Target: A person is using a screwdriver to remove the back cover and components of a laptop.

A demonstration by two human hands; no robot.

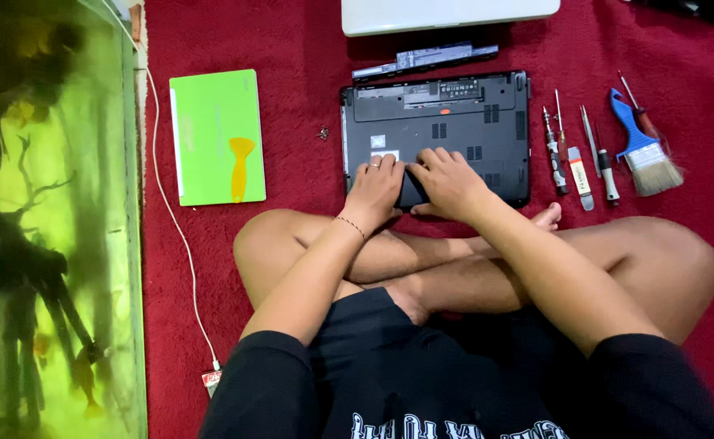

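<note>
Red carpet surrounds laptop; both hands press its near edge.

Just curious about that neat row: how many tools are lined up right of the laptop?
5: two screwdrivers beside the upturned laptop, then tweezers, another driver, and a blue-handled brush farthest right. A thin tool under it may be hidden.

Red carpet floor beside a green-lit fish tank.
</note>
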